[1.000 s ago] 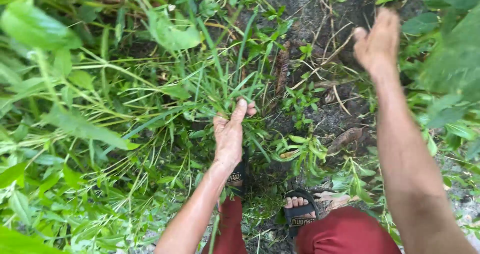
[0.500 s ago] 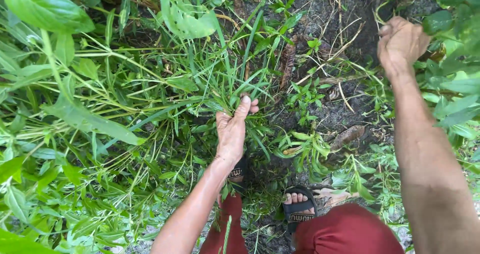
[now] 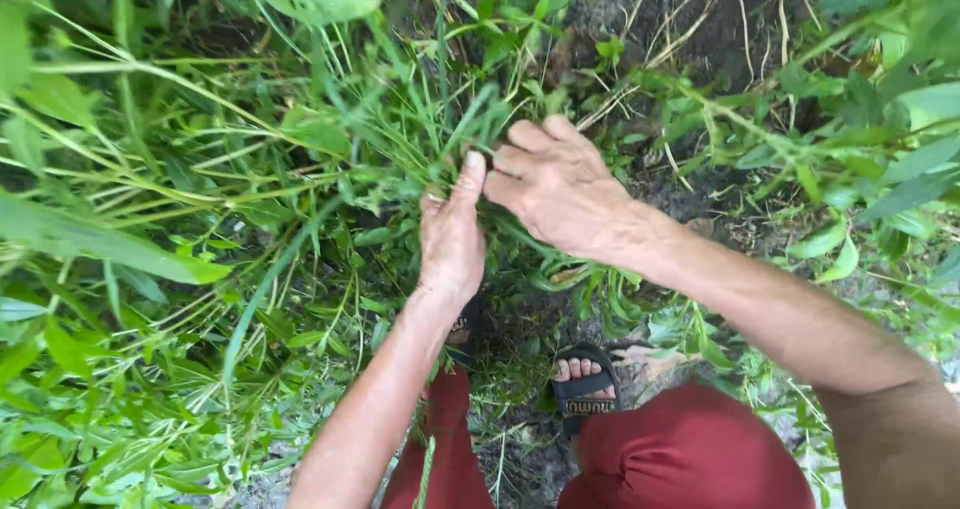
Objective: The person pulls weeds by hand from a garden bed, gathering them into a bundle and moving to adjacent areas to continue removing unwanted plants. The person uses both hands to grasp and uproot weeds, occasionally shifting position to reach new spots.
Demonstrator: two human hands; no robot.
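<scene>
Now your left hand (image 3: 452,241) grips the grass (image 3: 430,134); your right hand (image 3: 560,184), just right, closes on it too.

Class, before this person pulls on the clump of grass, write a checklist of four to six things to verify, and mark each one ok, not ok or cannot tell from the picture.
1. Left hand has a closed grip on the tuft of long green grass blades: ok.
2. Right hand has reached the same tuft, fingers curled beside the left thumb: ok.
3. Right hand's grip fully closed on the blades: cannot tell, its fingertips are hidden.
4. Feet clear of the tuft: ok, the black strap sandal stands nearer the body on the dark bare soil.
5. Grip low at the roots: cannot tell, leaves hide the base.
6. Broad-leaved green plants kept out of the grip: cannot tell.
</scene>
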